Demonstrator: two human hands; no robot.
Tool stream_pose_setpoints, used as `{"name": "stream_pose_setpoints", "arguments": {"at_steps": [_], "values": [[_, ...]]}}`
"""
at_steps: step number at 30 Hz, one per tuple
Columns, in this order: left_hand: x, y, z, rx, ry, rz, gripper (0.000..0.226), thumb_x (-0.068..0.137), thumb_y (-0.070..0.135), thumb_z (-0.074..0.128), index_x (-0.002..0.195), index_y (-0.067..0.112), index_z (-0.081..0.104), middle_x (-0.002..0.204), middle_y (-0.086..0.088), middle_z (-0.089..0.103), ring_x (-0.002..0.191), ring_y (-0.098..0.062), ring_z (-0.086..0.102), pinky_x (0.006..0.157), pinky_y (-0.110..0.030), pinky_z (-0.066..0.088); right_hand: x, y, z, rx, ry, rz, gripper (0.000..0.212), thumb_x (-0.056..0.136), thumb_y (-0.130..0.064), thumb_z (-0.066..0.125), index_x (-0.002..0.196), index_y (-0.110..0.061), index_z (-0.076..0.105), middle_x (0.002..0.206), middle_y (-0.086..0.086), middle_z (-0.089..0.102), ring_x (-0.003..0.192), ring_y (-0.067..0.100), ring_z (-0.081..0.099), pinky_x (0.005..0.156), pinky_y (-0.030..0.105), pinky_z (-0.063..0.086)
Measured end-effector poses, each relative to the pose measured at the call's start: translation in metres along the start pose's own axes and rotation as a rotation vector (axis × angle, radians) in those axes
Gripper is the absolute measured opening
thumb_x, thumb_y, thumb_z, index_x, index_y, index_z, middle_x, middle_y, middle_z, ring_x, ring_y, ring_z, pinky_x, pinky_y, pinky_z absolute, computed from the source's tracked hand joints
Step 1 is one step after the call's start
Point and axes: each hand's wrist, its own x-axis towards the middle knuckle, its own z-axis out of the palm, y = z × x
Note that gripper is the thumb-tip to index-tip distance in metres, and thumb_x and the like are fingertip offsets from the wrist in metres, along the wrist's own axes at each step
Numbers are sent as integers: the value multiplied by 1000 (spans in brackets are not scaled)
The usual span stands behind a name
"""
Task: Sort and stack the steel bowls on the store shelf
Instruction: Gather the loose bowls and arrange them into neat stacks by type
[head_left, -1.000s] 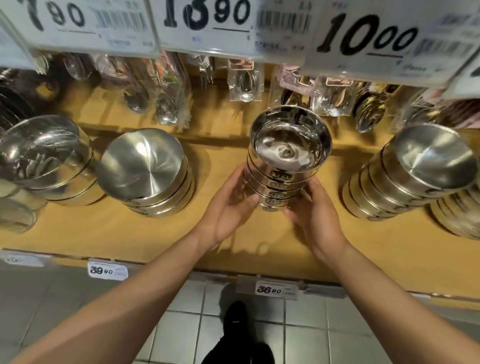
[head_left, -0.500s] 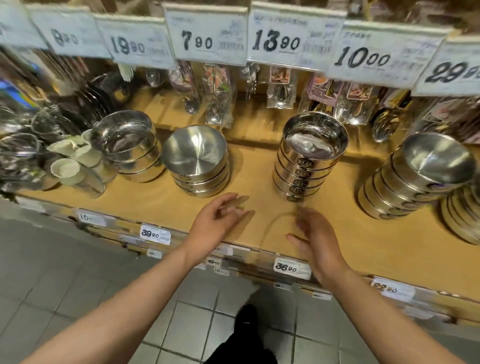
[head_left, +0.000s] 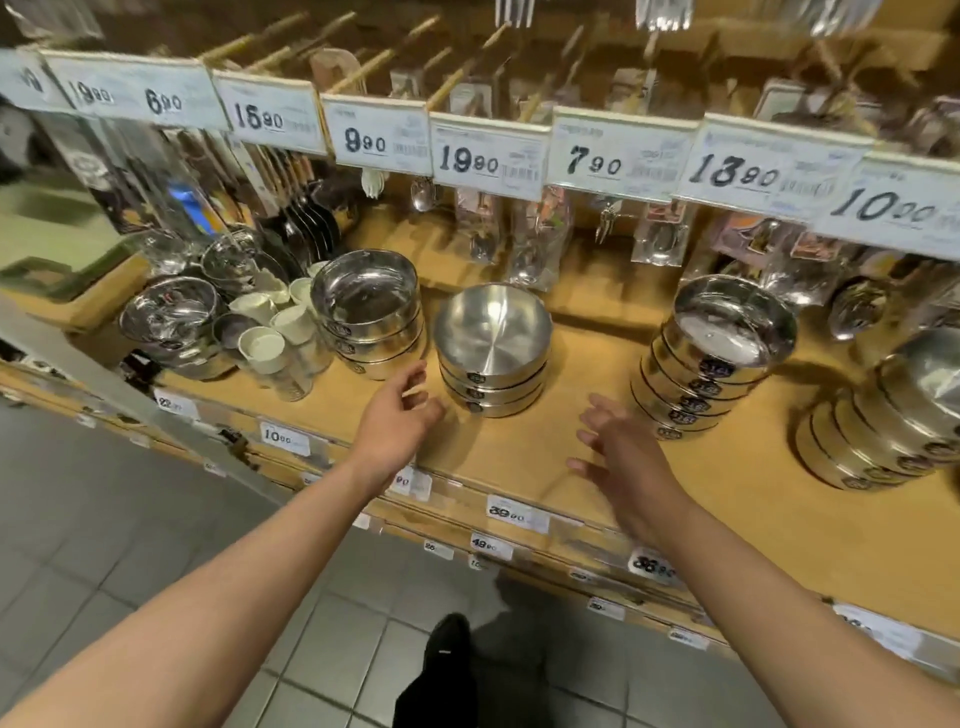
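Several stacks of steel bowls stand on the wooden shelf (head_left: 519, 457). A low stack of matte bowls (head_left: 492, 348) sits in the middle, with a shinier stack (head_left: 369, 312) to its left. A taller leaning stack (head_left: 711, 358) stands to the right, and another leaning stack (head_left: 893, 421) at the far right. My left hand (head_left: 395, 421) hovers just left of the matte stack, fingers loosely spread, holding nothing. My right hand (head_left: 618, 457) hangs over bare shelf between the matte stack and the tall stack, fingers spread, empty.
Small white cups (head_left: 270, 332) and more steel bowls (head_left: 171, 322) crowd the shelf's left end. Packaged spoons (head_left: 535, 244) hang behind the stacks under price tags (head_left: 483, 156). Price labels line the shelf's front edge. Grey floor tiles and my black shoe (head_left: 447, 670) lie below.
Both hands let go of the tall shiny stack and drew back, then shifted left toward the matte stack. The camera also pulled back and turned left.
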Motion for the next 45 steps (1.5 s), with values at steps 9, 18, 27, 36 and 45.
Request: {"name": "stream_pose_setpoints", "arguments": {"at_steps": [9,18,27,36,45], "values": [[78,1,-7,8,-367,90,88,86,-1,76,149,38,29,110,52,59,107,25,56,82,-1,47,49,-22,83,164,22,-40,36,105,-45,44,136,-33,58,112,-19,72,102,4,66,70,21,52],[77,5,6,-182,-485,145,77,84,0,78,127,59,54,136,19,62,130,-1,56,109,-37,49,49,-16,75,165,179,-40,35,106,-43,43,138,-40,58,125,-17,71,116,4,65,82,29,54],[87,9,8,-187,-491,83,67,66,23,87,119,55,60,129,11,69,126,-7,61,111,-48,47,60,-23,60,11,298,-87,33,106,-25,42,103,-26,75,91,-20,77,84,-6,69,85,38,59],[91,4,7,-217,-514,102,63,80,1,80,131,32,59,131,-1,69,126,-12,61,109,-50,48,62,-15,57,18,250,-160,33,106,-28,42,117,-30,73,101,-21,76,93,-9,69,72,22,59],[88,5,6,-277,-497,84,57,90,-2,70,141,16,52,139,-2,63,133,-14,56,112,-52,45,60,-13,59,-67,270,-190,33,104,-36,45,106,-48,76,109,-27,74,113,3,64,108,49,50]]}}
